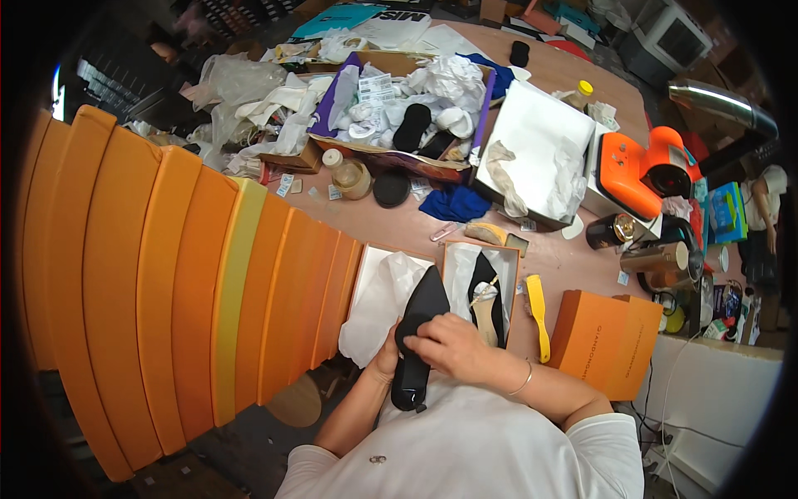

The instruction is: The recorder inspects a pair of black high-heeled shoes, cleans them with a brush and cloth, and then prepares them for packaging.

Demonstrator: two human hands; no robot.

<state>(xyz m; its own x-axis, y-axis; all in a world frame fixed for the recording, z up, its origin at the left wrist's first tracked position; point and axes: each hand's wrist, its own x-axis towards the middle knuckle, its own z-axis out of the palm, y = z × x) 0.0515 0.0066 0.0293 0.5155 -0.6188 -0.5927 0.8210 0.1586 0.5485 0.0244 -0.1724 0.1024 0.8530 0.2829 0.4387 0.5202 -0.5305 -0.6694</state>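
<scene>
Both bare forearms rise from the lower edge and meet at centre, just above the chest. The right hand [449,345] lies palm-down, fingers curled in a grip, a thin bangle circling its wrist. The left hand [386,360] sits just beside and partly beneath it, mostly hidden, its fingers closed in a supporting hold.

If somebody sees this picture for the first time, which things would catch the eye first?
Probably the tall row of orange boxes filling the left side. Next, the black pointed shoe held at the lower centre by the left hand and right hand, over an open shoebox. The bright orange machine at the right stands out too.
</scene>
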